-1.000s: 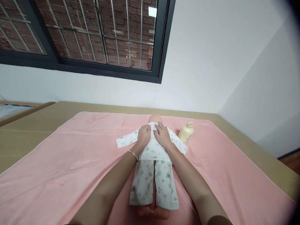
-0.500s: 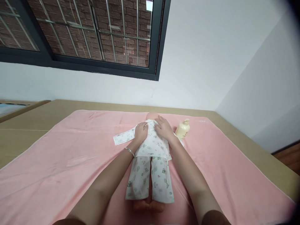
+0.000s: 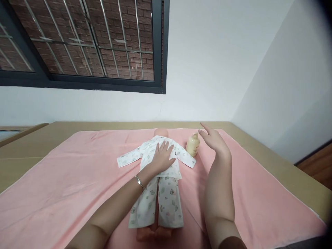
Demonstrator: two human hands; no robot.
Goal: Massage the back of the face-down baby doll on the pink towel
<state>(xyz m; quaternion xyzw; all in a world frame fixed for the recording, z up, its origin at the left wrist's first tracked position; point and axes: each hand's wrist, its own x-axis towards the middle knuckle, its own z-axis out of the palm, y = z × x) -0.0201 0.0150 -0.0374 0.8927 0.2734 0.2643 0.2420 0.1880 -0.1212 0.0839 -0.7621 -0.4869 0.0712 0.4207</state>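
With the doll's chest as the clock's centre, we have the doll (image 3: 148, 157) lying on the pink blanket (image 3: 77, 173) that covers much of the worktop (image 3: 43, 150), its head (image 3: 161, 132) at 12 and its feet (image 3: 145, 234) at 6. Its sleeves stretch out near 9 and just past 3. We judge the step in hand to be steadying the doll with one palm while the other hand is free by the bottle (image 3: 193, 145), which stands between 2 and 3.

Our left hand (image 3: 163, 158) rests flat on the printed top, fingers spread towards 12, gripping nothing (a silver bangle (image 3: 140, 182) circles that wrist). Our right hand (image 3: 213, 139) is raised just beyond the bottle, thumb and fingers parted and nothing held; we cannot tell whether the thumb meets the pump head. The two hands are well apart.

A grip on the bottle, as we judge it, would call for lowering the right hand towards 9 and wrapping it round the body, with the left palm kept light.
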